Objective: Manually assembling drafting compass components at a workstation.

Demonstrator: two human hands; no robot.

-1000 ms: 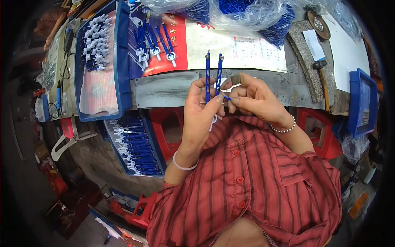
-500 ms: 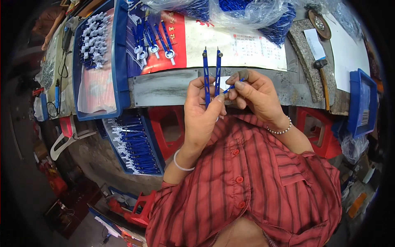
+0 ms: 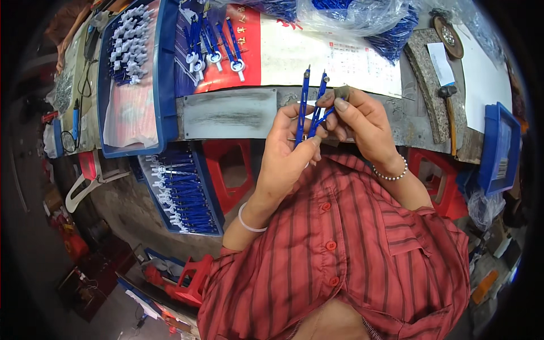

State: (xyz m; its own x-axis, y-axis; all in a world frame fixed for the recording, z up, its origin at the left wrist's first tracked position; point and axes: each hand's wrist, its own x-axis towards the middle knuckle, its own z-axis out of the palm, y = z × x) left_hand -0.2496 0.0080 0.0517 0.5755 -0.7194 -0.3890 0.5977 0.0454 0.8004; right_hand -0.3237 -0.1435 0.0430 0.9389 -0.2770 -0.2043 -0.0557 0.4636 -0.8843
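My left hand point(image 3: 286, 156) holds a blue drawing compass point(image 3: 304, 102), its two legs pointing up and away from me with metal tips at the far ends. The fingers wrap its lower part, so the hinge end is mostly hidden. In my right hand point(image 3: 368, 127) a thin blue strip point(image 3: 325, 119) is pinched between thumb and fingers, slanting against the compass's right leg. Whether the strip is joined to the compass cannot be told. Several blue compasses with white heads point(image 3: 237, 65) lie on the printed sheet point(image 3: 289, 59) beyond my left hand.
At the left is a blue tray point(image 3: 168, 107) with white parts point(image 3: 131, 42). Lower down, another tray point(image 3: 213, 229) holds rows of blue compasses. Clear bags of blue parts point(image 3: 391, 42) lie at the back. A hammer point(image 3: 451, 119), stone slab point(image 3: 422, 73) and blue box point(image 3: 498, 147) are on the right.
Both hands have shifted slightly right in the picture. The compass now tilts rightward with its legs closer together, and the blue strip has come up against its right leg.
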